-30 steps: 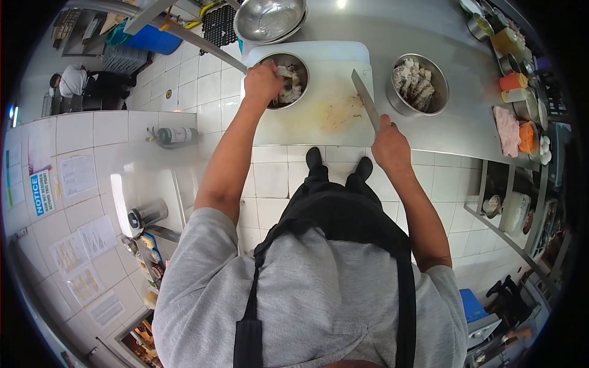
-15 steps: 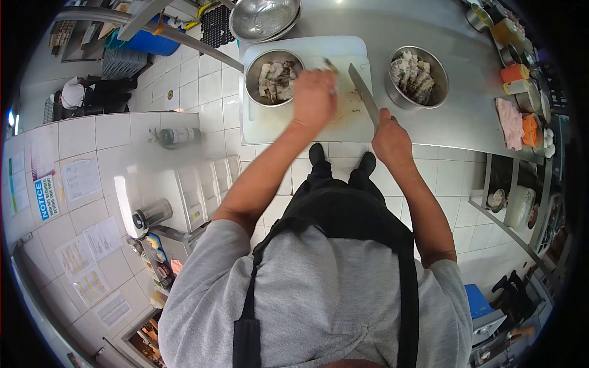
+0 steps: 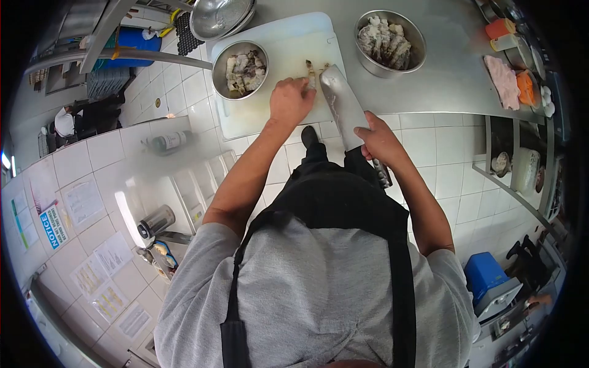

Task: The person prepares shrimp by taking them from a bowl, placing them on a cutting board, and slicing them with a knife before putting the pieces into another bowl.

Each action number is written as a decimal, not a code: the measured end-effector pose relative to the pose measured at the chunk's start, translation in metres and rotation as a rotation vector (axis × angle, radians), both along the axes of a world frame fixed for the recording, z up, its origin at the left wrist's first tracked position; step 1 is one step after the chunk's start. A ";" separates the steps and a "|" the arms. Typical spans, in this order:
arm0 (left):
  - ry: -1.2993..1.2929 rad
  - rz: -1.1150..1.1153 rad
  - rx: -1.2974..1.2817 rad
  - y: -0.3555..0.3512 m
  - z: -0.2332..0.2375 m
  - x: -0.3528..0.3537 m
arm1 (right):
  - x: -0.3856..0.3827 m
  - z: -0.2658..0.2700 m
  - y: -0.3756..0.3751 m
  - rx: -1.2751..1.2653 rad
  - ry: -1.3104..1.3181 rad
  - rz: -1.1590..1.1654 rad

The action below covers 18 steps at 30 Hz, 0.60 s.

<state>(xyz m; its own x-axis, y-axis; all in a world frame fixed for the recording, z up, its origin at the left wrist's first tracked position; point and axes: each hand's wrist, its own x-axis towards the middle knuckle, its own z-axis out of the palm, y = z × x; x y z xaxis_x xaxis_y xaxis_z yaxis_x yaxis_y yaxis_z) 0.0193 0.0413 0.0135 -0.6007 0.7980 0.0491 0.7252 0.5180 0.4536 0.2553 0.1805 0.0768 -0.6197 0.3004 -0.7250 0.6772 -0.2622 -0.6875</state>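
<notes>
My right hand (image 3: 381,141) is closed on the handle of a wide-bladed knife (image 3: 343,104); the blade lies broadside over the right edge of the white cutting board (image 3: 288,38). Beside the blade, my left hand (image 3: 291,101) has its fingertips on a small shrimp-like piece (image 3: 311,75) on the board. Greyish pieces of food fill part of a steel bowl (image 3: 240,70) on the board's left side. Right of the board, a second steel bowl (image 3: 391,43) holds more pale and grey pieces.
Empty-looking metal bowls (image 3: 222,17) are stacked at the upper left. A pink cloth (image 3: 502,81) and several containers line the steel counter's (image 3: 442,92) right end. Another person (image 3: 66,122) is at the far left. A blue bin (image 3: 485,273) stands at the lower right.
The view has shifted, so the counter appears higher and further left. The knife has turned its broad side up. My left hand has lowered onto the piece on the board.
</notes>
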 end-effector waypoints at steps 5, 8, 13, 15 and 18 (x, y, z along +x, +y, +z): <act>-0.075 0.030 -0.064 0.000 0.005 -0.005 | 0.003 -0.008 -0.001 -0.069 0.077 0.039; -0.103 0.030 -0.073 0.001 0.007 -0.006 | 0.006 -0.013 -0.004 -0.074 0.082 0.053; -0.101 0.030 -0.074 -0.001 0.006 -0.007 | 0.009 -0.015 -0.011 -0.070 0.110 0.028; -0.117 0.032 -0.093 -0.001 0.007 -0.007 | 0.008 -0.009 -0.013 -0.056 0.137 0.018; -0.149 0.014 -0.081 -0.003 0.007 -0.010 | 0.007 -0.010 -0.012 -0.046 0.134 0.023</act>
